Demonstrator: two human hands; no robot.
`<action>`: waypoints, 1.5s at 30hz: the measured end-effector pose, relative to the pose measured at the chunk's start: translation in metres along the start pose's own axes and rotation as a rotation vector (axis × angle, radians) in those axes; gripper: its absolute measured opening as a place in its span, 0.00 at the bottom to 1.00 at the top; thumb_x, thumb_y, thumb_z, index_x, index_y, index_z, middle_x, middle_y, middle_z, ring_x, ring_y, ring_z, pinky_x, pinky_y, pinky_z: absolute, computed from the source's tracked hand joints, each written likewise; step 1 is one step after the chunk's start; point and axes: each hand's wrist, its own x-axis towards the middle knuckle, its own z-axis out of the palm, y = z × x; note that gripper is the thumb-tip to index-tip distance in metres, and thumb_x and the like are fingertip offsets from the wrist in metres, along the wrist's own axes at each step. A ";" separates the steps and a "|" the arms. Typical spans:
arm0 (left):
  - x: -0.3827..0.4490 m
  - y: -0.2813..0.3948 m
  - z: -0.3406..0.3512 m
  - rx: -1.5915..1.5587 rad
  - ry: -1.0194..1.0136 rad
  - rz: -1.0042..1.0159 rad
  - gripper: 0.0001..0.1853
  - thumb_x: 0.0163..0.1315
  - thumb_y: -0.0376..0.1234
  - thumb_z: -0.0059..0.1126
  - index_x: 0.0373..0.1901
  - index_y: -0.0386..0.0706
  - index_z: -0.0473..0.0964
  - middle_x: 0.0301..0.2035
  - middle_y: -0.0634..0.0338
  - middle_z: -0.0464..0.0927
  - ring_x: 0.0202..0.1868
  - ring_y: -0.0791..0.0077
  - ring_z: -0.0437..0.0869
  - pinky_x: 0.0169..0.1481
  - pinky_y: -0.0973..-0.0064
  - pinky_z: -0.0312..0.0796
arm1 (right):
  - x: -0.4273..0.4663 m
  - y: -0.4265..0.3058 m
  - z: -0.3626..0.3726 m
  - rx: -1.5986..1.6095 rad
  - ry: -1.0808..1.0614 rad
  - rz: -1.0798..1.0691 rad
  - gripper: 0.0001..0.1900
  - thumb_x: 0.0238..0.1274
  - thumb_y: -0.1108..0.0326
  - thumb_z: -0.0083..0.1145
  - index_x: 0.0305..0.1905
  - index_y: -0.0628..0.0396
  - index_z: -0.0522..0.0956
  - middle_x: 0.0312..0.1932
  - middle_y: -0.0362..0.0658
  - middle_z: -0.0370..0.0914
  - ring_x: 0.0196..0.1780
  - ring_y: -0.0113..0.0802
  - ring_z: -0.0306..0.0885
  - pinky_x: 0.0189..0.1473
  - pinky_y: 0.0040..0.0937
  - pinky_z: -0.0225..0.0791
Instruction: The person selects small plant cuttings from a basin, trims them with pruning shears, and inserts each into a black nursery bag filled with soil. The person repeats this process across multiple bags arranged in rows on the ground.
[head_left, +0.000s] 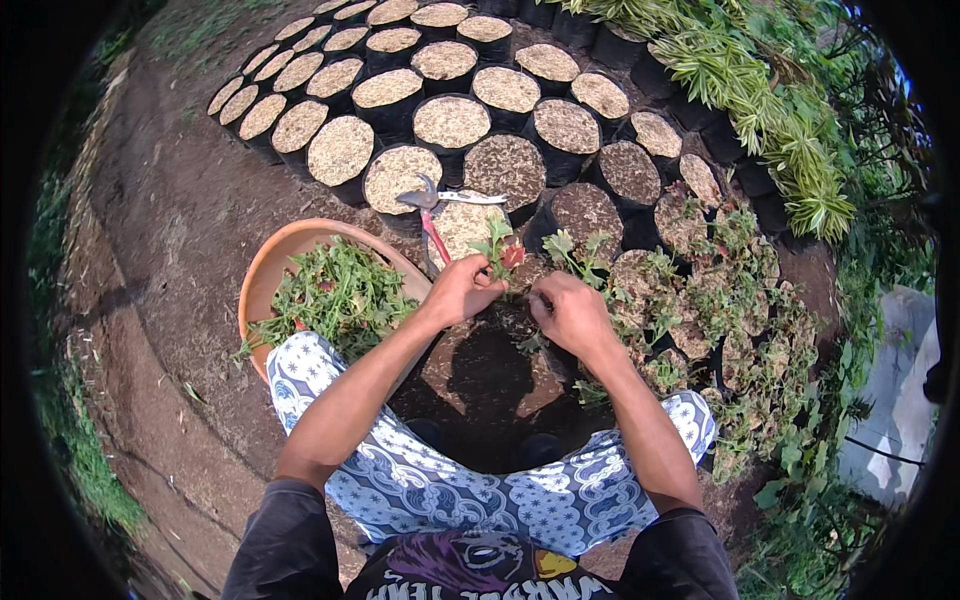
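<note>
Between the fingertips of my left hand (463, 289) is a leafy cutting (496, 251) with green leaves and one reddish leaf. My right hand (568, 311) is beside it, fingers curled in at the cutting's lower end; whether they pinch anything is hidden. Both hands are over a shaded planting bag near my knees. Pruning shears (431, 201) with one red and one white handle lie spread across two bags just beyond my left hand. To the left, a terracotta-coloured basin (255, 300) holds a heap of leafy cuttings (337, 292).
Rows of black planting bags (394, 112) topped with pale chaff-like material stretch ahead. Bags at right carry drooping planted cuttings (697, 300). Striped-leaf plants (750, 97) line the far right edge. Bare soil (172, 247) lies left.
</note>
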 end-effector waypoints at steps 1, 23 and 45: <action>0.001 -0.002 0.001 0.014 0.003 0.012 0.15 0.64 0.36 0.74 0.30 0.38 0.75 0.19 0.68 0.74 0.24 0.85 0.71 0.29 0.77 0.67 | -0.002 -0.002 -0.009 -0.006 0.027 0.012 0.06 0.57 0.70 0.65 0.39 0.57 0.83 0.37 0.50 0.83 0.44 0.51 0.85 0.46 0.47 0.79; -0.003 -0.001 0.034 0.457 -0.099 0.190 0.13 0.52 0.36 0.70 0.31 0.33 0.83 0.43 0.45 0.81 0.45 0.45 0.85 0.51 0.55 0.77 | -0.036 0.012 -0.057 0.067 0.169 0.043 0.06 0.60 0.67 0.67 0.39 0.56 0.84 0.33 0.46 0.82 0.37 0.48 0.84 0.39 0.42 0.78; 0.004 -0.016 0.032 0.515 -0.152 0.153 0.18 0.53 0.37 0.74 0.40 0.35 0.83 0.42 0.48 0.82 0.45 0.46 0.85 0.51 0.54 0.77 | -0.042 0.019 -0.047 0.077 0.239 -0.003 0.04 0.61 0.67 0.62 0.35 0.54 0.79 0.31 0.46 0.78 0.39 0.47 0.82 0.41 0.47 0.78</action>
